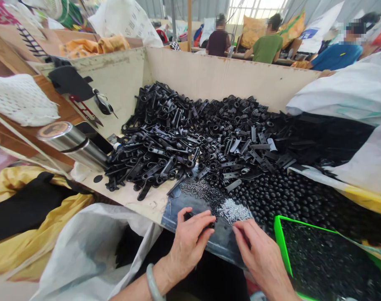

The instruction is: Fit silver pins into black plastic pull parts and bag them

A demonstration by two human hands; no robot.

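My left hand (192, 236), with a pale bangle (153, 282) at the wrist, is closed around a small black part (211, 225) that shows between thumb and fingers. My right hand (256, 246) has its thumb and fingertips pinched together at the near edge of a pile of small silvery pins (234, 210); whatever is between the fingertips is too small to make out. Beside the pins lie tiny dark pieces (198, 190) on a dark blue sheet (180, 209). Black plastic parts (165, 142) are heaped beyond both hands.
Round black knobs (281, 198) spread to the right, above a green-rimmed tray (279, 242) of small black pieces. A steel flask (74, 144) and red-handled snips (85, 109) are at left. White sacks flank the bin. Several people sit beyond its back wall (228, 77).
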